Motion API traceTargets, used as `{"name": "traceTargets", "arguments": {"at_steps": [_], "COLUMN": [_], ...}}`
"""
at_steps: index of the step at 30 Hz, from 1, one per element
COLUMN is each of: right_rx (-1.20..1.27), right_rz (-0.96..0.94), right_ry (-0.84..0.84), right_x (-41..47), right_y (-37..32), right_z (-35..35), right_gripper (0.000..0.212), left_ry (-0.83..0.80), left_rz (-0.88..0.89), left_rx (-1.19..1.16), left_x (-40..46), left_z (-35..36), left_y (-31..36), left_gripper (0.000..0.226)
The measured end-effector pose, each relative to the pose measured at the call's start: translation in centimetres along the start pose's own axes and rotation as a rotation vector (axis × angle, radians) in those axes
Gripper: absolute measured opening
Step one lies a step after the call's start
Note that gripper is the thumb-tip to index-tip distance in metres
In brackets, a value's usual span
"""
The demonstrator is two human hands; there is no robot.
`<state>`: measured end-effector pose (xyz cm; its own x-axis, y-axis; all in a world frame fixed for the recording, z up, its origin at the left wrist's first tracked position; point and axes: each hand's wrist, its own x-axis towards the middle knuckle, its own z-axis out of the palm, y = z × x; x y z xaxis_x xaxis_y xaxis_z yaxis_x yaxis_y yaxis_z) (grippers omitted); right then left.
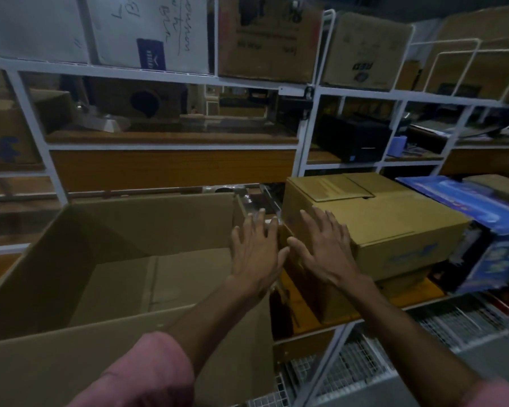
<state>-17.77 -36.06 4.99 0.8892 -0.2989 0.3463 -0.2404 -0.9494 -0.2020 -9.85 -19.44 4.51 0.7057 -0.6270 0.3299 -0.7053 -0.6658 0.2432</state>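
A large open cardboard box (71,289) fills the lower left, its inside bare. To its right a closed yellowish cardboard box (394,218) sits on a shelf. My left hand (254,251) hovers with spread fingers over the open box's right wall, near its far right corner. My right hand (323,248) has straight, spread fingers over the near left corner of the closed box; whether it touches the box is unclear. Both hands hold nothing. Pink sleeves show at the bottom.
A blue printed box (482,230) lies right of the closed box. White metal shelving (306,136) holds cardboard boxes above, a black device (353,139) at mid height and wire mesh racks (365,362) below.
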Motion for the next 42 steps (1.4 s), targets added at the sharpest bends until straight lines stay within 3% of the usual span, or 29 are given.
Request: {"name": "traceTargets", "arguments": {"at_steps": [7, 18, 23, 29, 33, 39, 42], "right_rx": [0.01, -0.058, -0.116, -0.113, -0.094, -0.068, -0.066], "right_rz": [0.092, 0.3, 0.288, 0.263, 0.255, 0.184, 0.184], "right_ry": [0.018, -0.343, -0.405, -0.379, -0.417, -0.41, -0.393], "right_x": [5.2, 14.4, 18.2, 22.7, 25.2, 28.7, 29.1], "right_y": [8.1, 30.5, 37.0, 42.2, 44.5, 46.5, 46.7], "right_z": [-2.5, -1.5, -0.8, -0.3, -0.3, 0.7, 1.6], "right_gripper": [0.081, 0.08, 0.082, 0.076, 0.083, 0.109, 0.105], "left_ry": [-0.003, -0.221, -0.285, -0.287, -0.306, -0.294, -0.297], "left_rz": [0.045, -0.16, -0.304, -0.384, -0.356, -0.323, -0.357], "left_rx": [-0.028, -0.035, -0.098, -0.101, -0.071, -0.069, -0.061], "left_x": [6.6, 20.4, 25.2, 28.4, 29.8, 31.3, 32.2], "left_z": [1.9, 8.9, 12.8, 14.6, 15.4, 15.4, 15.4], "left_y": [3.9, 11.5, 13.9, 11.7, 8.9, 7.7, 8.3], "left_gripper": [0.074, 0.076, 0.08, 0.071, 0.083, 0.077, 0.076]}}
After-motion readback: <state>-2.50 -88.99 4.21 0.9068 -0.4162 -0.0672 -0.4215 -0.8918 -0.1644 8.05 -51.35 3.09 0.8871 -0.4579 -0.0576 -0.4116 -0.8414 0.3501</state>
